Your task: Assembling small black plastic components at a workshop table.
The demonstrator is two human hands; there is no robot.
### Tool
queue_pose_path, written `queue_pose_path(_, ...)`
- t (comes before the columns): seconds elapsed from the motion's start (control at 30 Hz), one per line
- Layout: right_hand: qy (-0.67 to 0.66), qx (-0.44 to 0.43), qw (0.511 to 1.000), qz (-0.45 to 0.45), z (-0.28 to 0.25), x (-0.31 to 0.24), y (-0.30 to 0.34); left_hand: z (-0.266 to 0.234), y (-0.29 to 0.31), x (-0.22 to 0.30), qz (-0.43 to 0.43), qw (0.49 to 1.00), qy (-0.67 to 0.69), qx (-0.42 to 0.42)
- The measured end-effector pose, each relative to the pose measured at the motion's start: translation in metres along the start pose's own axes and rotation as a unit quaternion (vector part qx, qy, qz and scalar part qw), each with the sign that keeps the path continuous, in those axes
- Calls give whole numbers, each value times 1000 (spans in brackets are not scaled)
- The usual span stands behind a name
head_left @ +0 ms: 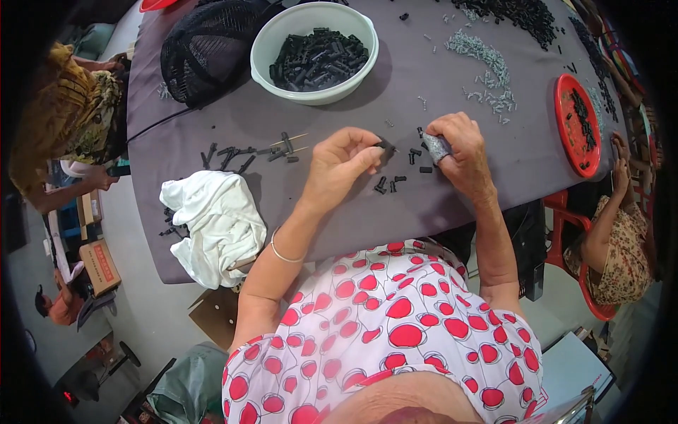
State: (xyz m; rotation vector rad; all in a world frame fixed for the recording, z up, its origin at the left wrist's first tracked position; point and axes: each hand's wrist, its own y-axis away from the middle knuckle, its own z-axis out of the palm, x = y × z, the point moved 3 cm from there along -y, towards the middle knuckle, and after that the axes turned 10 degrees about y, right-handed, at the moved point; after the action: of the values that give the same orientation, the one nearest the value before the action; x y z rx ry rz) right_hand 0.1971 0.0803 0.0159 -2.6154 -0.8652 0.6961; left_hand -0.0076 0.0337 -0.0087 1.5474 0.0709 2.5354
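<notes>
My left hand [342,168] is closed in a pinch on a small black plastic part [385,146] above the grey cloth-covered table. To its right, my right hand [462,157] is wrapped round a short tool-like piece covered in silver-grey wrapping [436,147]; its exact kind cannot be made out. Between and below the hands lie several short black plastic tubes [381,185]. Further left, more black tubes [229,154] are scattered, with thin wooden sticks [299,136] among them. Beyond my hands, a white bowl [258,60] is filled with black plastic parts [321,60].
A crumpled white cloth [215,219] lies at the near left. Behind it are a black mesh cap [201,53] and a cord. Small grey springs [487,60] and a black pile [519,18] spread at the far right. A red dish [564,127] stands near a seated person [618,240].
</notes>
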Motion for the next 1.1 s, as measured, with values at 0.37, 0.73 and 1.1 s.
queue_pose_path(0.37, -23, 11, 1000, 12, 1, -1, 1, 4, 1, -4, -76, 990, 102, -55)
queue_pose_path(0.73, -101, -6, 994, -27, -18, -39, -4, 3, 4, -6, -117, 973, 197, -29)
queue_pose_path(1.1, -36, -2, 998, -49, -22, -54, -6, 4, 6, -16, -131, 962, 239, -33)
